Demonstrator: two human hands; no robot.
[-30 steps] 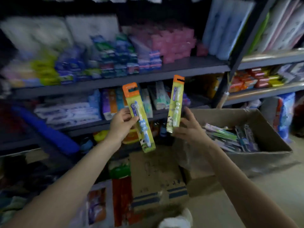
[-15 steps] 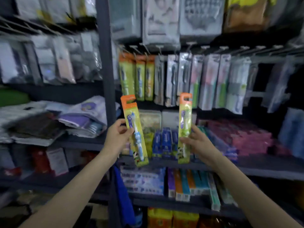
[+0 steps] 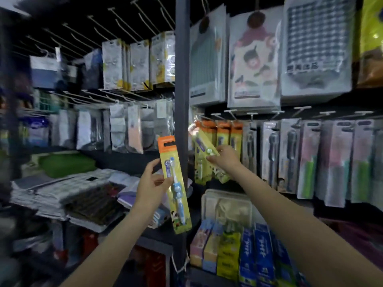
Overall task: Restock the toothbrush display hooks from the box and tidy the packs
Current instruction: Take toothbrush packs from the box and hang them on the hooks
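left hand point(image 3: 152, 184) grips blue toothbrush pack point(image 3: 173, 184), upright before shelf post point(image 3: 182, 100) | right hand point(image 3: 224, 159) pinches green toothbrush pack point(image 3: 202, 142), tilted against hanging orange-topped packs point(image 3: 223, 133)

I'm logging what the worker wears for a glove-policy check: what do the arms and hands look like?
Both forearms are bare all the way to the frame's bottom edge; no sleeves show. The left hand and right hand wear no gloves, and no rings, watch or bracelets are visible.
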